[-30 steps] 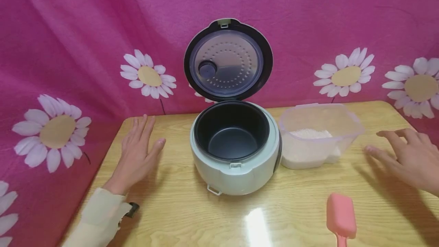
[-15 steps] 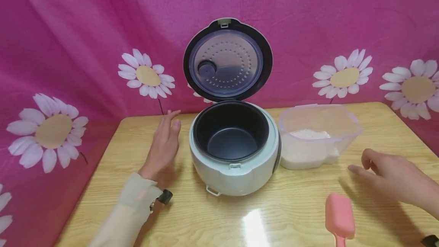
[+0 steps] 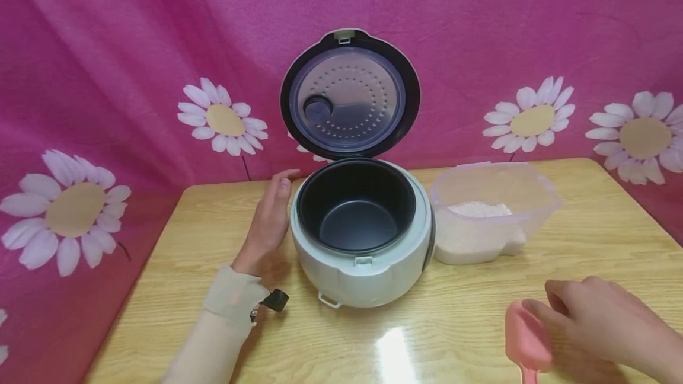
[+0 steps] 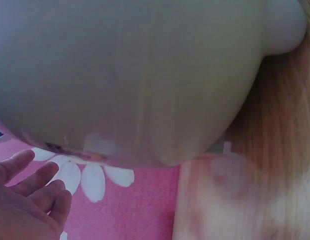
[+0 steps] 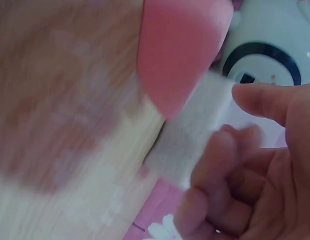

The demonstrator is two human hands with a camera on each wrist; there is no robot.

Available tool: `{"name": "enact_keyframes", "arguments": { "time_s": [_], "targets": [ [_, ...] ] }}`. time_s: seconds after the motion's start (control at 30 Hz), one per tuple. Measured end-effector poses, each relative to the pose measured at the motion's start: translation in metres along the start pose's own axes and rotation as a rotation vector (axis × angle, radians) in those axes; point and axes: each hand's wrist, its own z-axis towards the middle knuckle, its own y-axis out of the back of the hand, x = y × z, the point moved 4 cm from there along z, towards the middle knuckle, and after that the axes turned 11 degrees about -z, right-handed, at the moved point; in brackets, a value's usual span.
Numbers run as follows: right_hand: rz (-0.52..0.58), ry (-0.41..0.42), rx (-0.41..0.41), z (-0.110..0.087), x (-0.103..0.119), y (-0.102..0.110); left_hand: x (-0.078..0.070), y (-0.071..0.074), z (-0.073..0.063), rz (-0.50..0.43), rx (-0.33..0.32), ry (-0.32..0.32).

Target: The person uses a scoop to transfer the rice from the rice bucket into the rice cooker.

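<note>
A white rice cooker point(image 3: 368, 282) stands with its lid point(image 3: 352, 99) raised, showing a bare dark inner pot point(image 3: 356, 227). My left hand point(image 3: 271, 218) is at the cooker's left side, fingers extended. In the left wrist view the same hand point(image 4: 30, 200) appears beside the curved cooker wall point(image 4: 135, 85). A pink scoop point(image 3: 523, 345) lies on the table at front right. Over its right edge hovers my right hand point(image 3: 608, 319), thumb and fingers loosely bent. In the right wrist view the scoop point(image 5: 185, 45) is outside the fingers, which hold nothing.
A clear plastic container point(image 3: 525, 218) with white rice point(image 3: 480, 209) stands right of the cooker, close to it. Behind the wooden table point(image 3: 453, 325) hangs a pink flowered cloth point(image 3: 459, 28). A dark strap end point(image 3: 275, 300) sticks out at my left wrist.
My left hand has moved right to the cooker's side. My right hand has come left and nearer, from beyond the container to the scoop. Cooker, container and scoop stay put.
</note>
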Motion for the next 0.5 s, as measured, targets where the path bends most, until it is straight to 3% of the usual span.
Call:
{"name": "enact_keyframes", "arguments": {
  "time_s": [0.17, 0.33, 0.5],
  "targets": [
    [0.051, -0.009, 0.206, -0.009, 0.009, -0.014, 0.004, -0.003, -0.002, -0.05, 0.036, 0.012],
    [0.163, -0.105, 0.411, -0.016, 0.021, -0.024, -0.001, -0.005, -0.001, -0.096, 0.03, -0.022],
    [0.157, -0.161, 0.448, -0.025, 0.028, -0.027, -0.005, -0.008, 0.003, -0.137, 0.034, -0.051]
  ]
}}
